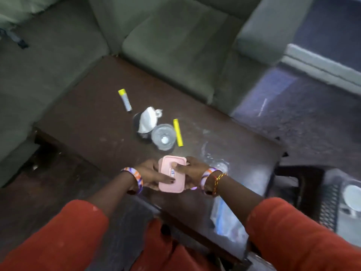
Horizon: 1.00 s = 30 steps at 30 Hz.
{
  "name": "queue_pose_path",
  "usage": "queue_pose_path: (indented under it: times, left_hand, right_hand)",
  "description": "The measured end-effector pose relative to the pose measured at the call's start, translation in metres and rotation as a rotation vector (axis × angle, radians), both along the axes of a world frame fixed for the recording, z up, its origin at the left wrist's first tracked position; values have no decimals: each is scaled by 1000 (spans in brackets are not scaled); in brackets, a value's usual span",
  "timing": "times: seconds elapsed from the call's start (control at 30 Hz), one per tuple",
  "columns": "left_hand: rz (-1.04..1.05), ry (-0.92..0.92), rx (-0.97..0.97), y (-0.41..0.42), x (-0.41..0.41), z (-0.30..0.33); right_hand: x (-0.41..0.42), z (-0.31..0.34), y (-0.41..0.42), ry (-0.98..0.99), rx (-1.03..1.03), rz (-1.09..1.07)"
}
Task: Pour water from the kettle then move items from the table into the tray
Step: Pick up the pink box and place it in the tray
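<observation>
A small pink lidded box [170,183] is held over the near edge of the dark wooden table [93,122]. My left hand [151,176] grips its left side with the thumb across the lid. From the right, my right hand [192,171] grips it too, thumb on top. Beyond the box stand a clear plastic cup [163,136], a yellow stick [178,132], a crumpled white wrapper [146,120] over a dark object, and a yellow-capped tube [125,99]. The picture is blurred. I see no kettle or tray.
Grey-green sofa cushions [175,45] wrap the table's far and left sides. A clear plastic bottle [220,192] lies by my right wrist, a plastic bag below it. A dark wire rack [330,204] holding a white dish stands at the right. Purple floor lies at the upper right.
</observation>
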<state>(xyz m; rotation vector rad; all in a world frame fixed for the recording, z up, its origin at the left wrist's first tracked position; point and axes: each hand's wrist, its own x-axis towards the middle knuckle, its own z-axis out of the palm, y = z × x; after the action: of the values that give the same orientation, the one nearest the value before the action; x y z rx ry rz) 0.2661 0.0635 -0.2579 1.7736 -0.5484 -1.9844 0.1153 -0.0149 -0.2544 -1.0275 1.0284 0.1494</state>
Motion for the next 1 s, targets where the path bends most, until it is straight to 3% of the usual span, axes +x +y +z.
queue_pose_path:
  times: [0.3, 0.5, 0.6, 0.73, 0.9, 1.0]
  left_hand:
    - [-186, -92, -428, -141, -253, 109]
    - [-265, -5, -523, -191, -431, 175]
    - [-306, 57, -425, -190, -508, 180]
    - [-388, 122, -253, -181, -571, 135]
    - [-456, 109, -89, -177, -599, 73]
    - [-474, 118, -29, -182, -605, 46]
  right_hand:
    - [-253, 161, -92, 184, -465, -197]
    - [-432, 229, -102, 301, -461, -491]
    - [-506, 222, -93, 349, -389, -603]
    - [-570, 176, -77, 368, -245, -752]
    - [-586, 89, -68, 298, -72, -892]
    - [-582, 54, -74, 383, -141, -944]
